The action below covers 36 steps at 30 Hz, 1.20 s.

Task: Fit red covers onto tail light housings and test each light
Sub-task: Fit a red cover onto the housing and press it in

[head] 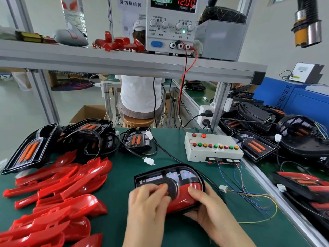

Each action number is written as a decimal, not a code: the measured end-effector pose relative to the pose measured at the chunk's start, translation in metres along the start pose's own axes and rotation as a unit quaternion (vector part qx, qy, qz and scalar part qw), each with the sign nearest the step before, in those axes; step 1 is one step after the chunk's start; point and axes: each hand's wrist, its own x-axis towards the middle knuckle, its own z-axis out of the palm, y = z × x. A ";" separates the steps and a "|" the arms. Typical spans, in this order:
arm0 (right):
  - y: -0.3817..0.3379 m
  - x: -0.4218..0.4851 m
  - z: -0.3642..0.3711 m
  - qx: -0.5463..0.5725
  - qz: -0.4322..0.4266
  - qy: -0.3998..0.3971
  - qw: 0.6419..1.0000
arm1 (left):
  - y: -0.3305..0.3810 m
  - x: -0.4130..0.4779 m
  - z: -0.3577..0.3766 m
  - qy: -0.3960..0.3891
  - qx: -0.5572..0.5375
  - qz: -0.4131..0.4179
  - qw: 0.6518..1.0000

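Near centre, green mat (122, 184): rounded black plastic tail light housing (170, 177), glossy curved red cover (183, 196) on its near right | right hand (206, 205) clamps housing rim, thumb on cover | left hand (147, 200) blurred, fingers bent on top, I cannot tell grip | loose red covers heap (58, 191) left, open mat beyond housing.

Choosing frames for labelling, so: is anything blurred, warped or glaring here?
Head view: the left hand is motion-blurred on the tail light housing; the red covers near the left edge smear; the shelf bows with wide-angle distortion; the power supply display glows but stays legible.
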 end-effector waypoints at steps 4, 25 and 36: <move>-0.005 0.003 -0.012 0.037 -0.014 0.005 0.999 | -0.004 0.007 -0.011 -0.109 -0.152 -0.365 0.912; -0.001 0.004 -0.015 0.048 -0.068 -0.015 0.996 | -0.008 -0.008 -0.008 -0.196 -0.501 -0.419 0.731; -0.002 0.012 -0.026 0.096 0.028 0.073 0.992 | -0.007 -0.004 -0.011 -0.221 -0.467 -0.394 0.760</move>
